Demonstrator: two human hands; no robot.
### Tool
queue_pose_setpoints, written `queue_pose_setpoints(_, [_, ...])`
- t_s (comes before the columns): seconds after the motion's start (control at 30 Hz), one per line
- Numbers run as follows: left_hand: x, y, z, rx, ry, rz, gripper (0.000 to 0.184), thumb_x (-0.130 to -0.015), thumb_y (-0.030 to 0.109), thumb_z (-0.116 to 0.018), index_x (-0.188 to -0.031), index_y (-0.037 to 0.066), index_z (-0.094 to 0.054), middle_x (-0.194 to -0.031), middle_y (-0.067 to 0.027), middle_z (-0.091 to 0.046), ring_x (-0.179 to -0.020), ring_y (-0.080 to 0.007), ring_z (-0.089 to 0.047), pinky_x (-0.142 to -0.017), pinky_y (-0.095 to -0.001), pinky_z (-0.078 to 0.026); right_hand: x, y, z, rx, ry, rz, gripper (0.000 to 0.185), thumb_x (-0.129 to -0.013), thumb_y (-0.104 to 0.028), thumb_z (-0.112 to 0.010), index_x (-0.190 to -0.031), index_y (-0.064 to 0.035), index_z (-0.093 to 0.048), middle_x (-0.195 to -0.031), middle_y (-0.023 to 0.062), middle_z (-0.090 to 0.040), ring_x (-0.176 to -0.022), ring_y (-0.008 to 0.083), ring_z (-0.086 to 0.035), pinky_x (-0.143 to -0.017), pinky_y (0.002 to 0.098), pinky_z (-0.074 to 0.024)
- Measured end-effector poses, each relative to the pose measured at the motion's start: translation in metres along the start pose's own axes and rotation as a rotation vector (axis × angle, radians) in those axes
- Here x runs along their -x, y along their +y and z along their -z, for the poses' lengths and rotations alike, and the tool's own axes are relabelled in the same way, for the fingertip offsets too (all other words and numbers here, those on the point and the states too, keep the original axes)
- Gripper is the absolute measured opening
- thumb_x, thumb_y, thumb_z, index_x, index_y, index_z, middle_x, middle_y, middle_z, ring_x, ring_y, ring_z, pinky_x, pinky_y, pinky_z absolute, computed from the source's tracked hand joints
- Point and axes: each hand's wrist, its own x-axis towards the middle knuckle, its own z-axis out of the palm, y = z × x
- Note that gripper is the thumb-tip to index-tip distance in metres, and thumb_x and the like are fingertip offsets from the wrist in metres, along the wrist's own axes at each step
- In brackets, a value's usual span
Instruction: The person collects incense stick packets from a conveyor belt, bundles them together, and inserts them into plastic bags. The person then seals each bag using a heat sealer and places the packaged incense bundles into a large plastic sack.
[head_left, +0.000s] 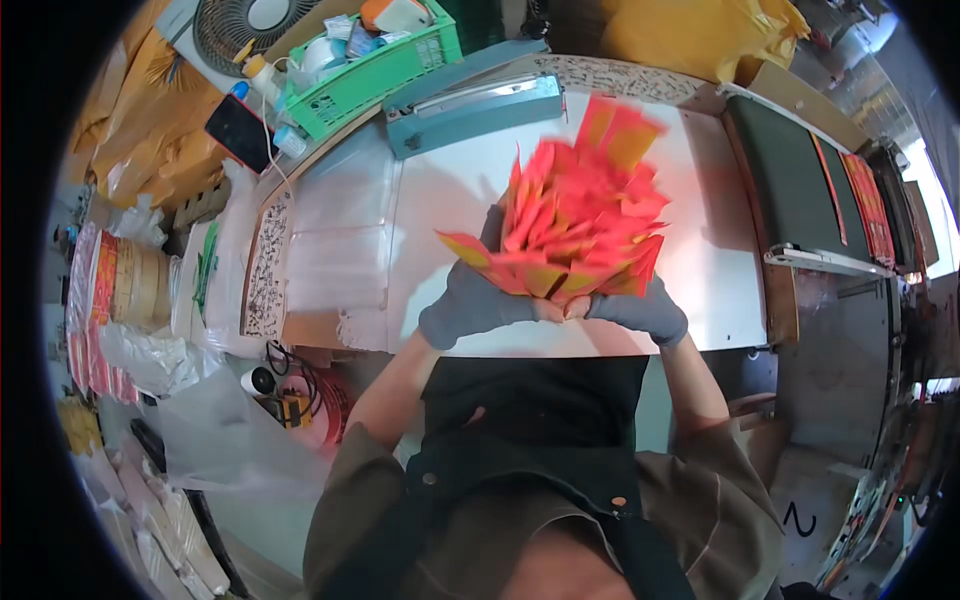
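Between both hands is a thick, loose bundle of red and yellow paper pieces [585, 205], fanned out and partly blurred, over the white tabletop. My left hand [475, 305], in a grey glove with bare fingertips, grips the bundle's left and lower side. On the lower right, my right hand [640, 308] wears a matching glove and is closed on the same papers. The thumbs nearly meet at the front edge. Most of the other fingers are hidden behind the bundle.
A blue-grey bar-shaped device [475, 112] stands at the table's back, behind it a green crate [375, 70] of small items. Clear plastic bags [340, 230] lie on the left. A dark green-topped belt unit [800, 175] with red strips borders the right; a phone [240, 133] sits back left.
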Motion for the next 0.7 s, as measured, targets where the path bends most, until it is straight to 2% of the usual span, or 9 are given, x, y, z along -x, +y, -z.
queue_pose_setpoints(0.07, [-0.013,0.029,0.004,0.163,0.074,-0.137,0.124,-0.051,0.025,-0.092,-0.146,0.004,-0.015,-0.136,-0.0131,-0.042,-0.121,-0.0213,-0.049,-0.099,-0.0341,-0.041,-0.014,-0.015,-0.003,-0.031,0.044,0.238,0.119,-0.059,-0.023,-0.089,-0.146,-0.0065,-0.01,-0.129,0.015,-0.047,-0.116,0.0224,-0.052,-0.095,0.0347,-0.046])
queue_pose_setpoints(0.17, [-0.031,0.044,0.003,0.286,0.128,-0.404,0.125,-0.052,0.028,-0.091,-0.147,0.007,-0.014,-0.136,-0.0125,-0.044,-0.12,-0.0216,-0.05,-0.098,-0.0328,-0.042,-0.027,-0.044,-0.006,-0.066,0.102,0.622,0.136,-0.055,-0.021,-0.091,-0.148,-0.009,0.008,-0.134,0.0182,-0.039,-0.118,0.0264,-0.05,-0.098,0.0366,-0.0458])
queue_pose_setpoints(0.3, [-0.031,0.041,-0.008,0.063,0.215,-0.267,0.123,-0.054,0.032,-0.089,-0.148,0.011,-0.012,-0.119,-0.0131,-0.058,-0.106,-0.0274,-0.06,-0.09,-0.0319,-0.048,-0.024,-0.047,-0.031,-0.018,0.194,0.583,0.121,-0.06,-0.016,-0.088,-0.148,-0.0037,-0.006,-0.121,0.0182,-0.052,-0.114,0.0274,-0.054,-0.094,0.0373,-0.0475])
queue_pose_setpoints(0.37, [-0.007,0.064,-0.004,0.029,0.156,-0.126,0.122,-0.056,0.035,-0.087,-0.149,0.013,-0.012,-0.108,-0.0128,-0.063,-0.098,-0.0305,-0.064,-0.085,-0.0322,-0.05,-0.006,-0.042,-0.047,-0.042,0.266,0.618,0.088,-0.067,-0.01,-0.082,-0.14,0.0031,-0.034,-0.118,0.0186,-0.057,-0.11,0.0265,-0.057,-0.094,0.0355,-0.0462])
queue_pose_setpoints(0.4, [0.003,0.072,-0.003,-0.123,0.148,-0.146,0.122,-0.059,0.037,-0.085,-0.149,0.008,-0.007,-0.095,-0.0135,-0.066,-0.09,-0.033,-0.066,-0.081,-0.0337,-0.052,0.004,-0.039,-0.051,-0.104,0.238,0.52,0.08,-0.07,-0.01,-0.079,-0.137,0.0037,-0.038,-0.12,0.0179,-0.056,-0.111,0.0252,-0.057,-0.095,0.0343,-0.0452])
queue_pose_setpoints(0.53, [0.027,-0.005,-0.027,0.132,0.13,0.141,0.119,-0.07,0.043,-0.077,-0.145,-0.005,0.002,-0.111,-0.0169,-0.059,-0.102,-0.0259,-0.062,-0.086,-0.0322,-0.048,-0.008,-0.014,-0.029,-0.146,-0.119,0.027,0.055,-0.079,-0.01,-0.069,-0.128,0.0038,-0.051,-0.119,0.0131,-0.059,-0.109,0.0179,-0.056,-0.095,0.0291,-0.0432])
queue_pose_setpoints(0.63, [0.037,-0.044,-0.055,0.439,0.295,0.164,0.108,-0.078,0.043,-0.07,-0.144,-0.006,0.0,-0.122,-0.0166,-0.052,-0.107,-0.0226,-0.057,-0.091,-0.032,-0.045,-0.036,0.026,-0.031,-0.086,-0.303,-0.141,0.041,-0.081,-0.01,-0.066,-0.12,0.0017,-0.06,-0.111,0.0097,-0.063,-0.104,0.0129,-0.056,-0.092,0.0254,-0.0426])
queue_pose_setpoints(0.67, [0.04,-0.048,-0.051,0.398,0.297,0.162,0.104,-0.08,0.042,-0.068,-0.144,-0.007,-0.002,-0.123,-0.0161,-0.05,-0.108,-0.0224,-0.056,-0.091,-0.0321,-0.044,-0.043,0.037,-0.041,-0.017,-0.291,-0.072,0.029,-0.078,-0.01,-0.066,-0.104,0.0022,-0.067,-0.098,0.0082,-0.067,-0.095,0.0115,-0.058,-0.089,0.0264,-0.044])
queue_pose_setpoints(0.7, [0.047,-0.049,-0.045,0.354,0.303,0.17,0.101,-0.082,0.041,-0.066,-0.144,-0.007,-0.003,-0.125,-0.0157,-0.049,-0.109,-0.0221,-0.055,-0.092,-0.0321,-0.044,-0.049,0.038,-0.044,0.0,-0.321,-0.095,0.026,-0.078,-0.01,-0.065,-0.101,0.0023,-0.067,-0.095,0.007,-0.067,-0.092,0.011,-0.059,-0.087,0.0262,-0.0446])
